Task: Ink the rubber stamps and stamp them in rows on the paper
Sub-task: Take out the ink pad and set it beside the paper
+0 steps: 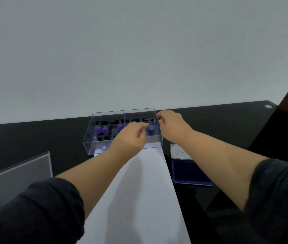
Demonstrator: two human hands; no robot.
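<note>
Both hands reach the clear box (94, 138) of stamps (151, 128) beyond the paper (139, 182): left hand (131, 136) loosely curled, empty; right hand (170, 125) pinching the wall. Step: selecting a stamp; next, inking at the pad (189, 171).

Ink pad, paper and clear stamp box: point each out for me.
Ink pad (190, 170), head view, on its blue inked surface.
Paper (139, 191), head view, on its bare middle.
Clear stamp box (88, 143), head view, on its near-left wall.
</note>
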